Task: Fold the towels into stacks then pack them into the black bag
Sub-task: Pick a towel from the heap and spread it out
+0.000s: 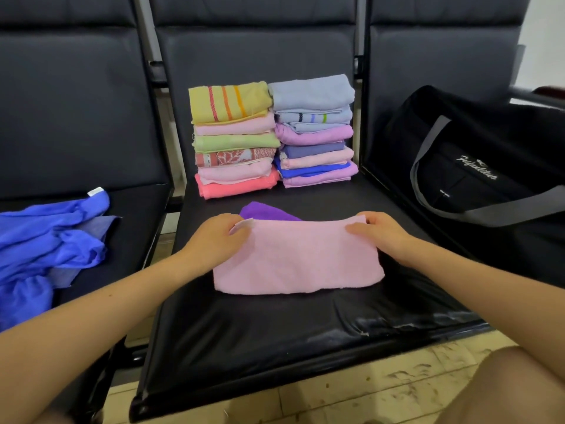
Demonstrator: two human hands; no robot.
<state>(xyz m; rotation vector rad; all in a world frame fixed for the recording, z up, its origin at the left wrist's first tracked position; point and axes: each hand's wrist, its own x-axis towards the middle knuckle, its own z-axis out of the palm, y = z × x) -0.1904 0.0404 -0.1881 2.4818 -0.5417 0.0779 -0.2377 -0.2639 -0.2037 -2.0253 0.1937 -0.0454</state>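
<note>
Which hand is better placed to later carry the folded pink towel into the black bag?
The right hand, probably: it grips the pink towel's right corner, and the black bag sits on that side. The left hand holds the far corner.

Row of black padded seats, tiled floor.

Fluffy matt pink towel, glossy black leatherette seat

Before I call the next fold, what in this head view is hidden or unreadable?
- Purple towel: mostly hidden behind the pink towel; its fold state is unknown.
- Black bag: cut off by the right edge; whether it is open or what it holds cannot be seen.
- Blue cloth: cut off by the left edge.
- Left hand and right hand: fingertips partly tucked at the towel's top corners.
</note>
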